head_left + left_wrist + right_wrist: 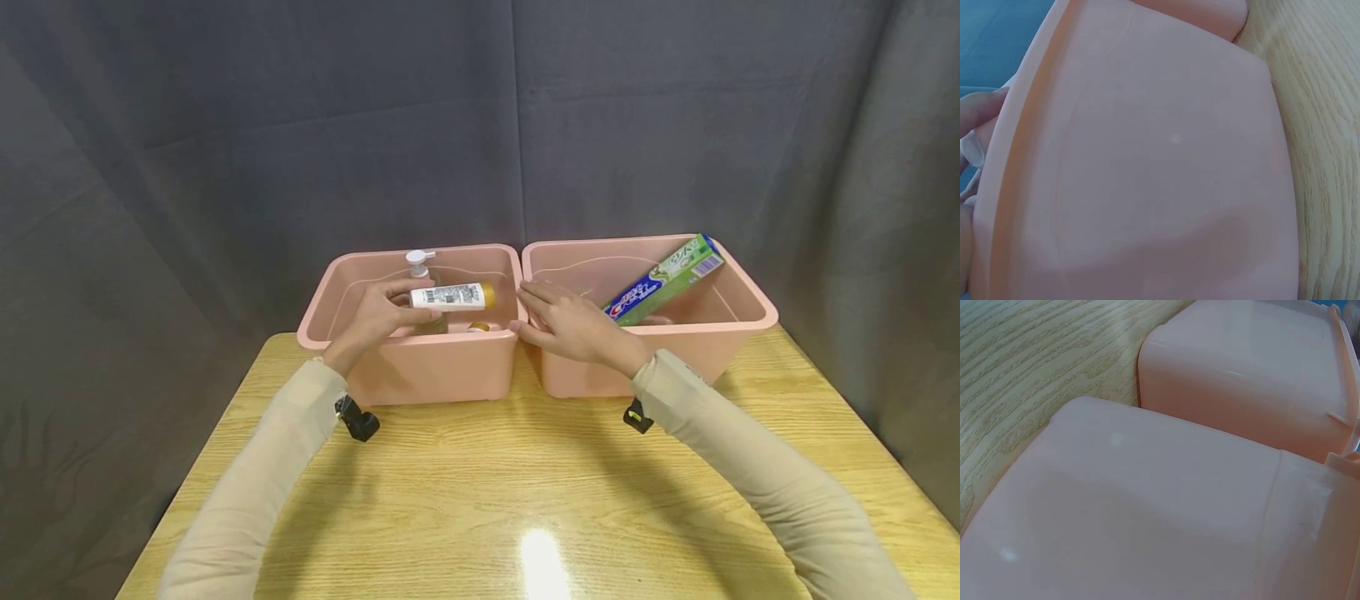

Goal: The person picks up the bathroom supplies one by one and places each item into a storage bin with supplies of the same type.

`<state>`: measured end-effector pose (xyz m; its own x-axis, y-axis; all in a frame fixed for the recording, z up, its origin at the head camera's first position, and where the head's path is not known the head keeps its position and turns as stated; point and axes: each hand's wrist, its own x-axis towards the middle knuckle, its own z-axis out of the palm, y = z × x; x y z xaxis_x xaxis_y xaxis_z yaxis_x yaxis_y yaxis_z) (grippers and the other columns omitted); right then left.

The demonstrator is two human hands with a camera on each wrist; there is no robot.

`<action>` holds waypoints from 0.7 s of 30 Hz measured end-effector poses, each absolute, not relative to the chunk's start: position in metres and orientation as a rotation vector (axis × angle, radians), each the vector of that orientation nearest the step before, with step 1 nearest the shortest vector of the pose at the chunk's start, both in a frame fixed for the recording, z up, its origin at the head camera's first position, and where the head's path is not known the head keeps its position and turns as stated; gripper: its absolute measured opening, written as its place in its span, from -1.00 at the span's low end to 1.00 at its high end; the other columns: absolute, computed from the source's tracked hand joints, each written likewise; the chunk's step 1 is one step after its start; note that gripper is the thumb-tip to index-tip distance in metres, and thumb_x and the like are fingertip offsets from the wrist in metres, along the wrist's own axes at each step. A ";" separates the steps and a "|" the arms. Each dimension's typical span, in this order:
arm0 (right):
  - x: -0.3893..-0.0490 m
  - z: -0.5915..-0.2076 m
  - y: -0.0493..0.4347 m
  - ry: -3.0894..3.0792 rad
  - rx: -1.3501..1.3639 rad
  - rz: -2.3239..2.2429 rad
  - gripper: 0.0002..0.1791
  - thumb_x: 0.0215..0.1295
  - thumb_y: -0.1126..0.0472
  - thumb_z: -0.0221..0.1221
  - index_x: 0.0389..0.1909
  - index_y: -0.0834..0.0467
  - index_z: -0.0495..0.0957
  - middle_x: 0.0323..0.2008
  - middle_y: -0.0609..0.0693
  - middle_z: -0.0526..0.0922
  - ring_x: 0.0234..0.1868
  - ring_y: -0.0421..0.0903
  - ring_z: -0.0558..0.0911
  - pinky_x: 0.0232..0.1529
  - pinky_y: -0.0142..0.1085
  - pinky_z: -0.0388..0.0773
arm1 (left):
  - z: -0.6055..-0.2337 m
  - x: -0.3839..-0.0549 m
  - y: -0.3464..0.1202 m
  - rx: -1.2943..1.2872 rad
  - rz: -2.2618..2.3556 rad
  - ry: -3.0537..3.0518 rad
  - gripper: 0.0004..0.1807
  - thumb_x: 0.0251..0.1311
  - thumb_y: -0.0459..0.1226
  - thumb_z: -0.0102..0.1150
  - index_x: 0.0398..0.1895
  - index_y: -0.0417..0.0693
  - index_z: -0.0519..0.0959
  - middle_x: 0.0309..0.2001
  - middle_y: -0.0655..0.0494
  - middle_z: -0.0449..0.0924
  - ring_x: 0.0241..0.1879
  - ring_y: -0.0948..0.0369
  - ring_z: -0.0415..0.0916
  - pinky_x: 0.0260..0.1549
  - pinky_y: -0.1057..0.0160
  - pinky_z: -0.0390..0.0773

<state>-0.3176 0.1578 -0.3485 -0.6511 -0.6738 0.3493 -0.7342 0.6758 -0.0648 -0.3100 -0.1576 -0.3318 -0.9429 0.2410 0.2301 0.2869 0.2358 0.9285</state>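
My left hand (pixel 375 315) grips a small white bottle (pixel 453 297) with a gold cap by its left end, over the left pink bin (pixel 427 367). The bottle lies sideways, its cap to the right. In that bin stands a pump bottle (pixel 417 260) with a white head, partly hidden. A gold-capped item (pixel 478 327) shows low beside it. At the inner left corner of the right pink bin (pixel 690 346), my right hand (pixel 570 323) holds nothing, its fingers extended over the rim. In the left wrist view, fingers (pixel 982 111) show past the bin's rim.
A green and blue toothpaste box (pixel 663 282) leans diagonally in the right bin, its upper end over the back right corner. Both bins stand side by side on a wooden table (pixel 450 483). Behind them hangs a dark grey curtain (pixel 337 125).
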 end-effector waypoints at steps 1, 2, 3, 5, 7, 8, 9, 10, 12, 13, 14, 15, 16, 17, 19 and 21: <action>-0.317 -0.348 0.158 -2.592 1.122 0.289 -0.24 0.49 -0.21 -0.05 0.41 0.33 0.28 0.41 0.26 0.29 0.43 0.23 0.22 0.40 0.06 0.19 | -0.332 -0.310 -0.158 -0.519 -1.848 -2.438 -0.40 0.02 -0.45 0.46 0.20 -0.36 0.53 0.10 -0.24 0.57 -0.09 0.11 0.61 -0.18 0.35 0.64; -0.318 -0.348 0.158 -2.589 1.124 0.290 -0.24 0.49 -0.20 -0.05 0.41 0.33 0.28 0.41 0.26 0.29 0.43 0.23 0.23 0.40 0.06 0.19 | -0.332 -0.311 -0.158 -0.516 -1.846 -2.438 -0.40 0.02 -0.45 0.46 0.20 -0.37 0.53 0.10 -0.23 0.57 -0.10 0.12 0.61 -0.18 0.35 0.64; -0.318 -0.349 0.158 -2.584 1.127 0.289 -0.24 0.49 -0.20 -0.04 0.41 0.33 0.29 0.41 0.27 0.29 0.43 0.24 0.23 0.40 0.07 0.19 | -0.333 -0.311 -0.158 -0.515 -1.843 -2.439 -0.40 0.02 -0.45 0.46 0.19 -0.37 0.53 0.09 -0.23 0.58 -0.11 0.12 0.61 -0.19 0.35 0.64; -0.318 -0.349 0.158 -2.573 1.129 0.293 -0.24 0.48 -0.20 -0.04 0.40 0.34 0.30 0.40 0.27 0.30 0.42 0.24 0.24 0.40 0.07 0.20 | -0.333 -0.312 -0.158 -0.519 -1.829 -2.444 -0.41 0.02 -0.45 0.46 0.18 -0.36 0.54 0.08 -0.21 0.58 -0.12 0.13 0.61 -0.20 0.35 0.64; -0.319 -0.350 0.159 -2.562 1.128 0.294 -0.24 0.48 -0.19 -0.04 0.39 0.35 0.31 0.39 0.27 0.31 0.42 0.25 0.25 0.39 0.08 0.21 | -0.334 -0.313 -0.158 -0.530 -1.814 -2.448 -0.41 0.01 -0.44 0.46 0.18 -0.36 0.54 0.06 -0.19 0.60 -0.13 0.13 0.61 -0.22 0.35 0.63; -0.319 -0.350 0.160 -2.560 1.125 0.298 -0.24 0.48 -0.19 -0.03 0.39 0.35 0.32 0.39 0.27 0.31 0.42 0.25 0.25 0.39 0.08 0.21 | -0.334 -0.313 -0.157 -0.536 -1.808 -2.448 -0.41 0.01 -0.44 0.46 0.17 -0.37 0.54 0.05 -0.19 0.60 -0.15 0.13 0.61 -0.22 0.35 0.63; -0.319 -0.350 0.160 -2.559 1.126 0.301 -0.24 0.48 -0.19 -0.04 0.38 0.35 0.32 0.39 0.27 0.31 0.42 0.25 0.25 0.38 0.08 0.22 | -0.334 -0.314 -0.157 -0.539 -1.803 -2.449 -0.42 0.01 -0.44 0.46 0.17 -0.37 0.55 0.03 -0.18 0.61 -0.15 0.13 0.61 -0.23 0.35 0.63; -0.319 -0.351 0.160 -2.559 1.125 0.303 -0.24 0.48 -0.19 -0.04 0.39 0.35 0.31 0.39 0.27 0.31 0.41 0.25 0.25 0.38 0.08 0.22 | -0.334 -0.314 -0.157 -0.540 -1.798 -2.450 -0.42 0.00 -0.44 0.47 0.16 -0.36 0.56 0.01 -0.17 0.62 -0.16 0.13 0.61 -0.24 0.35 0.63; -0.319 -0.351 0.160 -2.560 1.125 0.306 -0.24 0.48 -0.20 -0.04 0.39 0.34 0.31 0.39 0.27 0.32 0.41 0.25 0.26 0.38 0.08 0.22 | -0.335 -0.314 -0.157 -0.540 -1.792 -2.448 -0.43 0.00 -0.45 0.46 0.15 -0.36 0.56 -0.02 -0.16 0.63 -0.17 0.11 0.61 -0.24 0.35 0.63; -0.319 -0.351 0.160 -2.559 1.126 0.306 -0.24 0.48 -0.20 -0.03 0.39 0.34 0.31 0.39 0.27 0.32 0.41 0.25 0.26 0.38 0.08 0.22 | -0.335 -0.314 -0.156 -0.534 -1.791 -2.451 -0.43 0.00 -0.44 0.47 0.15 -0.36 0.56 -0.03 -0.15 0.64 -0.17 0.11 0.61 -0.24 0.35 0.63; -0.320 -0.351 0.160 -2.560 1.126 0.306 -0.24 0.48 -0.20 -0.04 0.39 0.34 0.31 0.39 0.27 0.32 0.41 0.25 0.26 0.38 0.08 0.22 | -0.335 -0.313 -0.156 -0.532 -1.785 -2.457 -0.43 0.00 -0.43 0.47 0.15 -0.35 0.56 -0.02 -0.14 0.64 -0.16 0.11 0.61 -0.23 0.35 0.62; -0.319 -0.351 0.160 -2.560 1.127 0.304 -0.24 0.48 -0.20 -0.03 0.40 0.34 0.31 0.39 0.27 0.32 0.41 0.25 0.26 0.39 0.08 0.22 | -0.335 -0.313 -0.156 -0.528 -1.782 -2.463 -0.43 0.00 -0.43 0.47 0.15 -0.33 0.57 -0.02 -0.14 0.64 -0.15 0.10 0.61 -0.23 0.34 0.62; -0.319 -0.351 0.160 -2.560 1.125 0.301 -0.24 0.48 -0.20 -0.02 0.40 0.33 0.31 0.39 0.27 0.32 0.41 0.25 0.26 0.39 0.07 0.21 | -0.335 -0.313 -0.156 -0.527 -1.780 -2.467 -0.43 0.00 -0.42 0.47 0.16 -0.33 0.57 -0.01 -0.14 0.64 -0.13 0.09 0.60 -0.22 0.34 0.62; -0.319 -0.351 0.160 -2.558 1.124 0.301 -0.25 0.48 -0.19 -0.02 0.39 0.34 0.31 0.39 0.27 0.32 0.41 0.25 0.27 0.39 0.07 0.22 | -0.335 -0.313 -0.156 -0.526 -1.782 -2.471 -0.43 0.00 -0.42 0.47 0.16 -0.33 0.57 0.01 -0.14 0.63 -0.11 0.09 0.60 -0.21 0.34 0.61; -0.319 -0.350 0.161 -2.556 1.123 0.300 -0.25 0.47 -0.19 -0.01 0.39 0.34 0.32 0.39 0.27 0.32 0.41 0.24 0.27 0.39 0.07 0.22 | -0.334 -0.313 -0.156 -0.524 -1.768 -2.484 -0.42 0.00 -0.41 0.47 0.17 -0.32 0.56 0.03 -0.15 0.63 -0.09 0.07 0.59 -0.19 0.35 0.60; -0.319 -0.350 0.161 -2.554 1.125 0.299 -0.25 0.47 -0.19 0.00 0.39 0.34 0.32 0.39 0.26 0.32 0.41 0.24 0.27 0.39 0.05 0.21 | -0.334 -0.314 -0.156 -0.525 -1.764 -2.490 -0.41 0.01 -0.41 0.47 0.17 -0.34 0.55 0.03 -0.18 0.62 -0.07 0.05 0.59 -0.19 0.36 0.60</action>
<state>-0.3189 0.1609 -0.3497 -0.6323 -0.6742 0.3818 -0.7440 0.6657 -0.0566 -0.3139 -0.1556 -0.3344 -0.9415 0.2469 0.2293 0.2982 0.2938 0.9082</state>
